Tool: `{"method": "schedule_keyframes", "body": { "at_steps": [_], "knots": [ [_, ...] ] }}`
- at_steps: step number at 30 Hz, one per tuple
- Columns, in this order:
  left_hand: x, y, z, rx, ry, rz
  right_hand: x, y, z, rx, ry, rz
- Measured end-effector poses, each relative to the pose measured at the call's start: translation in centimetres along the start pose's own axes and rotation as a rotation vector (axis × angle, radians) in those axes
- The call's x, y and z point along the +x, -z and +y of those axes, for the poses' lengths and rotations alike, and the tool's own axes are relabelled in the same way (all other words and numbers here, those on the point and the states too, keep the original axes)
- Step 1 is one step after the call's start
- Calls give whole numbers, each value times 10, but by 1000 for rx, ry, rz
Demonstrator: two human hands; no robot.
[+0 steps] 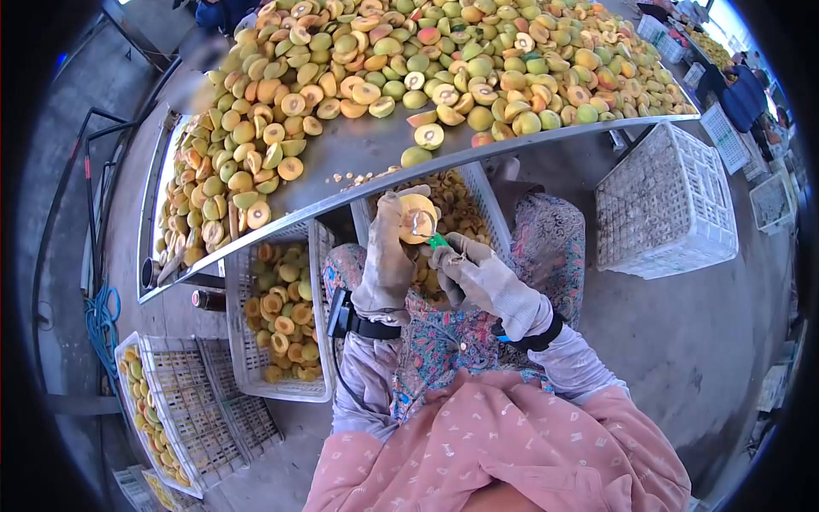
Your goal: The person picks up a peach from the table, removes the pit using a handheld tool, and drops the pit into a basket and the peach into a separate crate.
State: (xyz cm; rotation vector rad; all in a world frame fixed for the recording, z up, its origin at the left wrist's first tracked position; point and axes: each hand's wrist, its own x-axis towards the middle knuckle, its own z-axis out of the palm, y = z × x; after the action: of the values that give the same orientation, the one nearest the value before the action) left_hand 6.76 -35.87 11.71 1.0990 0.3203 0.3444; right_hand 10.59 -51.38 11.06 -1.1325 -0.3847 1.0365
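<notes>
My left hand (388, 260), in a pale work glove, is closed around a peach half (418, 218) with its cut face turned up. My right hand (485, 277), gloved too, grips a small green-handled tool (438, 241). The metal tip of this tool is at the middle of the cut face, where the pit sits; its exact shape is hard to make out. Both hands are above a white crate (485, 200) between my knees, which holds many small brownish-yellow pieces, perhaps pits.
A metal table (358, 154) heaped with halved peaches (409, 64) spans the front, its edge just beyond my hands. On the left stand a crate of peach halves (239, 341) and another crate (175, 384). Upturned white crates (665, 205) stand right. A blue hose (102, 320) lies far left.
</notes>
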Motion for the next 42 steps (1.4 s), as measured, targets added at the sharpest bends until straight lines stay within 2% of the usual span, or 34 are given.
{"method": "schedule_keyframes", "body": {
  "at_steps": [2,6,8,9,11,12,14,16,17,19,21,23,24,26,28,30,32,34,35,37,38,40,42],
  "knots": [
    [-5,0,-5,32,-52,13,4,-4,10,-5,82,59],
    [-6,1,-11,72,-74,70,8,-11,22,88,109,157],
    [-6,4,-15,238,-229,52,8,-14,20,122,104,163],
    [-8,5,-16,237,-223,55,8,-15,19,124,98,165],
    [-14,-4,-5,540,-422,99,8,-17,18,17,25,175],
    [-17,-9,-3,323,-377,124,8,-20,19,19,21,176],
    [-16,-10,-8,297,-406,148,8,-30,22,-13,63,262],
    [-21,-16,-2,271,-441,182,6,-36,23,-2,45,244],
    [-22,-15,-1,274,-437,181,5,-38,24,6,34,225],
    [-23,-12,2,98,-258,132,9,-39,33,-26,53,252],
    [-27,-14,5,102,-236,144,7,-38,34,-59,76,278],
    [-27,-14,7,107,-215,156,-5,-47,11,209,-104,201],
    [-26,-13,9,176,-186,128,-7,-46,10,212,-102,200],
    [-26,-11,14,244,-155,103,-12,-44,12,205,-118,45],
    [-25,-9,23,235,-15,-60,-13,-43,6,160,-157,24],
    [-23,-7,22,243,19,-68,-14,-40,-4,116,-188,3],
    [-20,-5,15,249,61,-77,-18,-37,-10,277,-351,-133],
    [-18,-7,7,169,-130,-61,-17,-34,-15,363,-400,-164],
    [-19,-9,6,170,-127,-58,-18,-34,-16,448,-447,-197],
    [-17,-12,10,187,-85,-31,-14,-33,-15,494,-474,-190],
    [-10,-4,7,55,75,-112,-14,-34,-16,514,-469,-224],
    [-14,-7,-1,-20,78,-105,-12,-30,-11,537,-464,-257],
    [-13,-5,-6,-52,109,-99,-4,-17,6,819,-535,-401]
  ]
}}
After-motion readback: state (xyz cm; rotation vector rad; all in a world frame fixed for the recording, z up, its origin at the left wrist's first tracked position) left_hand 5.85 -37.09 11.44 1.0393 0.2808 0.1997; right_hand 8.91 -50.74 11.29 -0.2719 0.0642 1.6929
